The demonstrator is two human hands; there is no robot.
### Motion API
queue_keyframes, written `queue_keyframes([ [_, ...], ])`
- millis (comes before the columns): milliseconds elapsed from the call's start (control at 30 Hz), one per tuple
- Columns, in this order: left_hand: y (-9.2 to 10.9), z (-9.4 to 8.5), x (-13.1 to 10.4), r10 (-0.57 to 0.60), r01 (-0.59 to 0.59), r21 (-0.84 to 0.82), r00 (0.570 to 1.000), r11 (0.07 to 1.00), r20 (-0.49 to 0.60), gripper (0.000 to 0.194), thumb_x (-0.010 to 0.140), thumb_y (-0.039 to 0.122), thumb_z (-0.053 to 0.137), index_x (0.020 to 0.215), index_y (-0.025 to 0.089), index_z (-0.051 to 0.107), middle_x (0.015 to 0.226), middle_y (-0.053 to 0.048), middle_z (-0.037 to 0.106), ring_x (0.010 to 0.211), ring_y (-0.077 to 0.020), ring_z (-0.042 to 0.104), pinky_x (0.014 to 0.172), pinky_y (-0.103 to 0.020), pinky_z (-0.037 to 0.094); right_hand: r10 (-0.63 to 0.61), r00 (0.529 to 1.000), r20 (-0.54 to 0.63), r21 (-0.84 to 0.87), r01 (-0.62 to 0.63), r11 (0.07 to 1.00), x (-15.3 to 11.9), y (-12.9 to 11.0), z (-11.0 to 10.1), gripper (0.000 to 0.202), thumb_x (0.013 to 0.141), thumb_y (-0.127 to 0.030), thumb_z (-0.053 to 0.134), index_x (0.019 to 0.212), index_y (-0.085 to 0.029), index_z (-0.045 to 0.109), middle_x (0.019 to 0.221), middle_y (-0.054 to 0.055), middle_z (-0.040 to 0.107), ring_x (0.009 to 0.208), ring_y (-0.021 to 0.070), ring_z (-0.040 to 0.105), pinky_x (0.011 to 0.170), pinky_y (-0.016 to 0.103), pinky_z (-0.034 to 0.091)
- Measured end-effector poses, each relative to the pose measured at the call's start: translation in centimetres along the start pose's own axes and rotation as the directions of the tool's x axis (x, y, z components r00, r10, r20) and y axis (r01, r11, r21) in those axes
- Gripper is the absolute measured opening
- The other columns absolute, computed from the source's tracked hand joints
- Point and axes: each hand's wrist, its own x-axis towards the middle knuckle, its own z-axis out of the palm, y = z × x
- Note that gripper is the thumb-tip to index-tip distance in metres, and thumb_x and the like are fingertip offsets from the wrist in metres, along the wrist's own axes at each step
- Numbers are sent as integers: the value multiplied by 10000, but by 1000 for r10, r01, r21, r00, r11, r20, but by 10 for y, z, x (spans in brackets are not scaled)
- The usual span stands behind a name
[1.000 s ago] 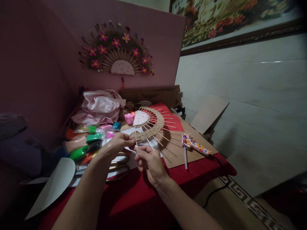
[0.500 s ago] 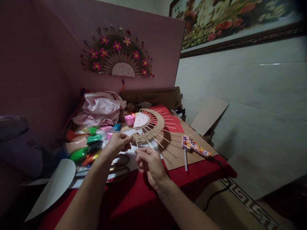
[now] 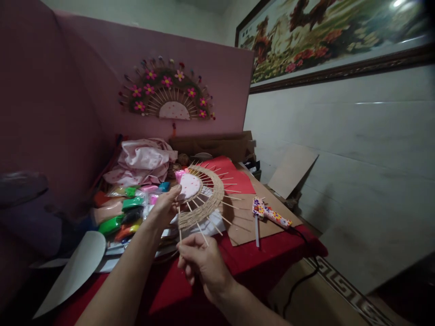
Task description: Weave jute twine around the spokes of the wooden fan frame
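Note:
A half-round fan frame (image 3: 217, 192) is held up on its side, its twine-wrapped arc crossed by thin wooden sticks. At its centre is a half disc (image 3: 189, 186) covered in white cloth with pink dots. My left hand (image 3: 166, 206) is closed on the fan by the lower corner of this half disc; part of its grip is hidden. Lower down, my right hand (image 3: 200, 258) pinches the outer end of the bottom stick (image 3: 180, 231) between thumb and fingers. A flower-patterned glue gun (image 3: 272, 213) lies to the right on brown cardboard.
Bags of coloured clay (image 3: 132, 203) and crumpled pink cloth (image 3: 144, 158) cover the left of the table. A white half disc (image 3: 76, 267) juts over the front-left edge. The glue gun's black cord (image 3: 302, 280) hangs off the right. A flower-decorated fan (image 3: 173, 93) hangs behind.
The fan has come a little nearer and lower. My left hand has shifted from the arc's end up to the half disc's corner. My right hand has moved down and left, still pinching the stick.

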Motion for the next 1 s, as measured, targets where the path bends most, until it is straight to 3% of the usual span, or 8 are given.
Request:
queue_keyframes([
  [133,7,-1,-6,1,0,-61,1000,998,20,146,648,67,616,794,67,622,700,-81,679,601,-145,631,577,-225,522,15,997,71,-67,-10,998,-12,5,-1,285,668,-348,670,779,-113,553,509,2,598,329,48,435,274,125,316],
  [233,18,-1,-12,108,-104,-161,994,981,15,150,629,61,617,774,98,612,724,-49,685,610,-128,631,585,-212,525,41,992,117,-120,-27,992,-18,1,-9,408,616,-381,713,872,-107,551,589,25,628,402,82,525,300,142,375],
  [400,34,-2,-24,251,-263,-232,965,937,-81,203,609,102,609,806,151,600,707,14,669,565,-97,610,506,-176,497,-117,991,-60,-262,97,960,-19,-19,-38,409,615,-497,678,700,-116,557,567,3,585,400,63,495,309,145,383],
  [533,35,-6,-28,281,-306,-195,949,932,-147,209,617,167,601,824,171,581,675,45,640,489,-70,568,434,-147,440,-272,937,-220,-291,203,935,-15,-37,-55,389,666,-512,641,715,-133,570,504,-35,528,348,44,418,300,148,340],
  [700,38,-8,-27,350,-366,-133,928,921,-131,190,582,187,568,772,180,549,618,68,603,466,-66,543,424,-146,414,-478,838,-263,-431,341,835,-17,-68,-77,348,662,-470,667,641,-143,548,472,-46,477,340,43,372,318,168,289],
  [833,41,-4,-30,342,-367,-117,921,923,-189,187,567,203,569,750,179,539,601,72,582,445,-63,513,401,-152,392,-679,692,-244,-741,319,591,-22,-104,-122,295,725,-435,606,813,-153,597,667,34,592,533,130,529,478,254,423],
  [900,42,-3,-32,345,-371,-128,920,920,-185,181,570,204,569,746,174,540,612,69,586,462,-64,516,406,-151,391,-748,644,-160,-943,126,309,-22,-117,-149,293,757,-406,558,903,-158,617,867,95,621,723,189,582,647,323,457],
  [1000,43,-2,-34,323,-349,-133,929,928,-183,202,565,184,571,764,161,547,636,60,607,488,-75,530,424,-161,411,-642,767,-5,-961,-181,-208,-21,-123,-181,427,726,-379,591,1113,-199,581,1159,124,540,1049,278,484,848,392,376],
])
